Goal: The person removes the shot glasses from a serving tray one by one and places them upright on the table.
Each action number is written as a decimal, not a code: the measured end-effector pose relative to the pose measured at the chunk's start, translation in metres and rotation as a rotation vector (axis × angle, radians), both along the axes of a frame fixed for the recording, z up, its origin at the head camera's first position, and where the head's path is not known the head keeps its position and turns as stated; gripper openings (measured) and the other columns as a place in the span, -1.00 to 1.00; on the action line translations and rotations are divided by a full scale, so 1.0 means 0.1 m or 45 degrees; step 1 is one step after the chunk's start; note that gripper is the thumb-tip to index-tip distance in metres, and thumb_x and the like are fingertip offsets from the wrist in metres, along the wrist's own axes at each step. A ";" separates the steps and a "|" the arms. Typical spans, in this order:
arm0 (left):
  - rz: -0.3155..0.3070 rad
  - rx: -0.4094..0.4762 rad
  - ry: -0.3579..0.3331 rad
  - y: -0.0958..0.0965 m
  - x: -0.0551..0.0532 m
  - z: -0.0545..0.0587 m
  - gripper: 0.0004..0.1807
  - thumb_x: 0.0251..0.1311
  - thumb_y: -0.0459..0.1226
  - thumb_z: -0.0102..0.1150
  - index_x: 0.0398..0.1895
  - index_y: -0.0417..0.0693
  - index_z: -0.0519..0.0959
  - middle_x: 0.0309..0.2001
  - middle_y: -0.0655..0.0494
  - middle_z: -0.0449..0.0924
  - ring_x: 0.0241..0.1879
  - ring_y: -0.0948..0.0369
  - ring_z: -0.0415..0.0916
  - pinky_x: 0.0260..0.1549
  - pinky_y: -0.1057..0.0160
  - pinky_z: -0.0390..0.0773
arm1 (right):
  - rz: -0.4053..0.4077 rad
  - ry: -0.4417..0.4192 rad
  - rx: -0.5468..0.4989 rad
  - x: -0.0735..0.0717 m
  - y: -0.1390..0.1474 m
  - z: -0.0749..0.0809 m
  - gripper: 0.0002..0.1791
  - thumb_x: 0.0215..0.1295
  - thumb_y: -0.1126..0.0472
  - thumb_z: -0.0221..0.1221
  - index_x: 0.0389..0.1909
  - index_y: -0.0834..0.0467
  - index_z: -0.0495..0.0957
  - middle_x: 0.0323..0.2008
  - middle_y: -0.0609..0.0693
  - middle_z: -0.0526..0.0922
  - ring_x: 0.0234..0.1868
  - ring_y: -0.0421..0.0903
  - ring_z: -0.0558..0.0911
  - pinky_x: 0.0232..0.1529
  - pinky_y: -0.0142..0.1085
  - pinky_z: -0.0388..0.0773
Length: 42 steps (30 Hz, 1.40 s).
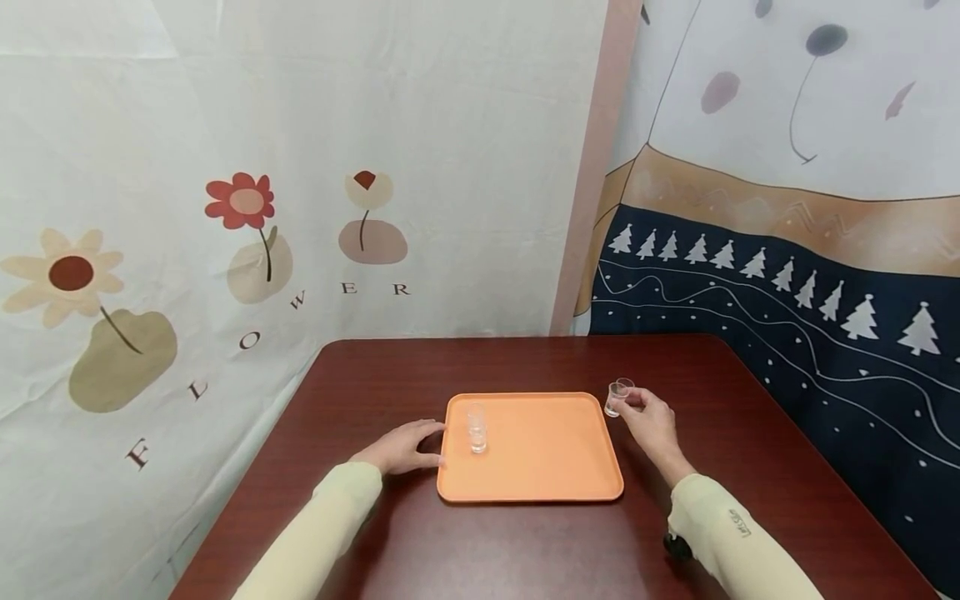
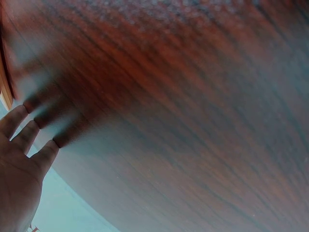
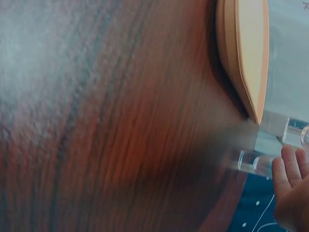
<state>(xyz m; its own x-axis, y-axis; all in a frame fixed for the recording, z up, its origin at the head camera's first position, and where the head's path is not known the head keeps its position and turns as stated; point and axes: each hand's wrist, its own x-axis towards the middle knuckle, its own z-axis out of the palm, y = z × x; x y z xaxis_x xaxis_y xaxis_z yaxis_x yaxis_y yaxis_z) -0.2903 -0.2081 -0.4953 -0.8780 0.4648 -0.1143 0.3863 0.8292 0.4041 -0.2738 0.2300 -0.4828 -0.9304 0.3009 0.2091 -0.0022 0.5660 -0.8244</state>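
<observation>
An orange tray (image 1: 547,450) lies on the table. Two small clear shot glasses stand near its left side, the nearer glass (image 1: 478,442) in front of the farther glass (image 1: 476,412). My left hand (image 1: 405,447) is at the tray's left edge, its extended fingers touching the rim. Just off the tray's back right corner, my right hand (image 1: 651,423) pinches a clear shot glass (image 1: 613,402) between thumb and fingers. A second glass (image 1: 626,384) shows right behind it. In the right wrist view, two glasses appear by the fingertips; which one is held is unclear there.
The dark red-brown wooden table (image 1: 525,546) extends around the tray. Behind it hangs a pale flower-print cloth (image 1: 480,167), and on the right a dark cloth (image 1: 787,358) with white trees. A small black object (image 1: 677,547) sits under the right sleeve.
</observation>
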 end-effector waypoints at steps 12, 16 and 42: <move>0.030 -0.010 -0.019 0.00 0.02 0.04 -0.21 0.13 0.13 0.37 0.39 0.01 0.42 0.38 -0.14 0.33 0.39 -0.07 0.24 0.32 -0.08 0.26 | -0.131 -0.001 -0.047 -0.05 0.16 -0.01 -0.53 0.28 0.01 0.33 0.03 0.28 0.59 -0.08 0.24 0.67 -0.05 0.12 0.58 -0.09 -0.14 0.50; 0.027 -0.013 -0.016 0.00 0.01 0.03 -0.21 0.13 0.14 0.36 0.39 0.02 0.42 0.38 -0.14 0.33 0.39 -0.06 0.25 0.32 -0.08 0.27 | -0.169 0.017 -0.046 -0.06 0.19 -0.04 -0.54 0.28 0.03 0.33 0.02 0.30 0.59 -0.09 0.27 0.67 -0.02 0.16 0.57 -0.01 -0.03 0.49; 0.005 0.012 -0.033 -0.01 0.03 0.01 -0.21 0.16 0.14 0.34 0.41 0.01 0.40 0.40 -0.16 0.30 0.40 -0.08 0.23 0.32 -0.10 0.26 | -0.174 -0.099 0.016 -0.07 0.17 -0.22 -0.53 0.30 0.09 0.30 0.07 0.35 0.55 -0.01 0.32 0.65 0.08 0.27 0.53 0.14 0.11 0.38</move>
